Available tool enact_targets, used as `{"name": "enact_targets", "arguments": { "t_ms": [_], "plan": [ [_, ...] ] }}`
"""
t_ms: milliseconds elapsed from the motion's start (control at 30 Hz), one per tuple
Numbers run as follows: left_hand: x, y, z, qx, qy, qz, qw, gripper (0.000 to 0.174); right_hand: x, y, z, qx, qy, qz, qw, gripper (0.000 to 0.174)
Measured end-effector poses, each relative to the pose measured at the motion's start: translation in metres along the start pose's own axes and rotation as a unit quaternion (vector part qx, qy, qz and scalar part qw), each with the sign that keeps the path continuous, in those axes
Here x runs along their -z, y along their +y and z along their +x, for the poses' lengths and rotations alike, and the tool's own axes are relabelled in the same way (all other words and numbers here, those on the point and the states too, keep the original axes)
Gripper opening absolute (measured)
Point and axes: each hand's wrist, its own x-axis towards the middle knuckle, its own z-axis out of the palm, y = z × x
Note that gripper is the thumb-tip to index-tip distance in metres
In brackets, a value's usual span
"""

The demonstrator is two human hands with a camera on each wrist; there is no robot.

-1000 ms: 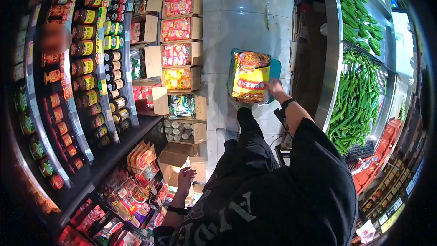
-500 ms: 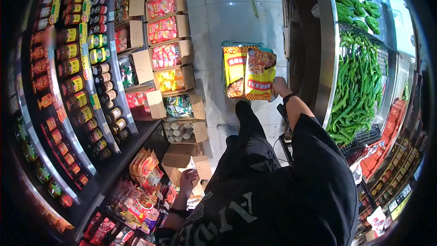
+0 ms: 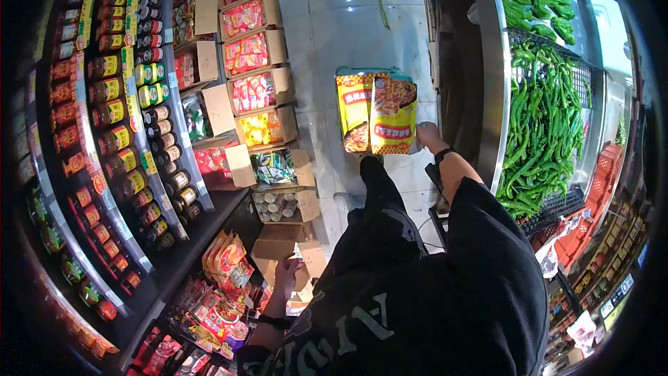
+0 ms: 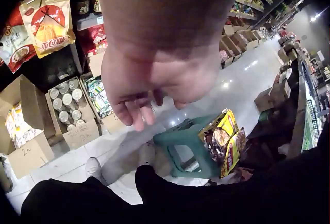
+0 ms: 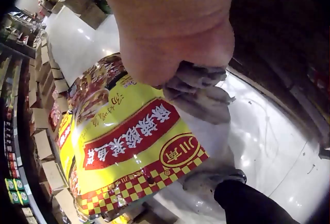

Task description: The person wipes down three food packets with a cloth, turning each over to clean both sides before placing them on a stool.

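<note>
Two yellow-and-red food packets, a left packet (image 3: 354, 113) and a right packet (image 3: 394, 113), lie side by side on a green plastic stool (image 4: 181, 141). The right packet shows a picture of food and a red label with Chinese characters. My right hand (image 3: 428, 136) is just beside the right packet's edge, its fingers loosely curled and shadowed in the right wrist view. Over an open cardboard box (image 3: 270, 245) by the lower shelf hangs my left hand (image 3: 286, 271), fingers relaxed and holding nothing.
Shelves of jars (image 3: 115, 139) stand at the left, fronted by open cartons (image 3: 278, 87) of small packets. Cans (image 4: 67, 103) fill a nearby box. A metal-edged stand (image 3: 495, 90) of green peppers (image 3: 546, 118) borders the right. A thin green pepper (image 3: 383, 8) lies on the floor.
The packet under my right hand has shifted right, and the second packet shows beside it. My right hand has drawn slightly off its edge. My left hand stays by the box.
</note>
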Motion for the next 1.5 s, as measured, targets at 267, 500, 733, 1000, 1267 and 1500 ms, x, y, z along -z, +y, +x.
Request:
{"name": "enact_targets", "arguments": {
  "t_ms": [267,500,733,1000,1267,1500],
  "plan": [
    [-0.003,-0.029,0.001,-0.094,0.035,-0.067,0.993,0.034,0.025,0.061,-0.070,0.353,-0.290,-0.432,0.778,0.022],
    [-0.008,-0.046,-0.019,-0.183,0.174,-0.205,0.946,0.061,-0.010,-0.116,-0.092,0.352,-0.381,-0.430,0.739,0.024],
    [-0.023,-0.205,-0.078,-0.339,0.435,-0.141,0.822,0.032,-0.102,-0.218,-0.142,0.477,-0.443,-0.551,0.521,0.027],
    [0.081,-0.377,-0.205,-0.190,0.698,-0.489,0.487,0.019,-0.202,-0.216,-0.296,0.461,-0.514,-0.586,0.423,0.038],
    [0.232,-0.476,-0.396,-0.309,0.716,-0.455,0.430,0.022,-0.256,-0.144,-0.450,0.507,-0.412,-0.577,0.490,0.037],
    [0.386,-0.462,-0.462,-0.383,0.720,-0.276,0.508,0.060,-0.285,-0.151,-0.546,0.511,-0.468,-0.533,0.486,0.031]
  ]
}}
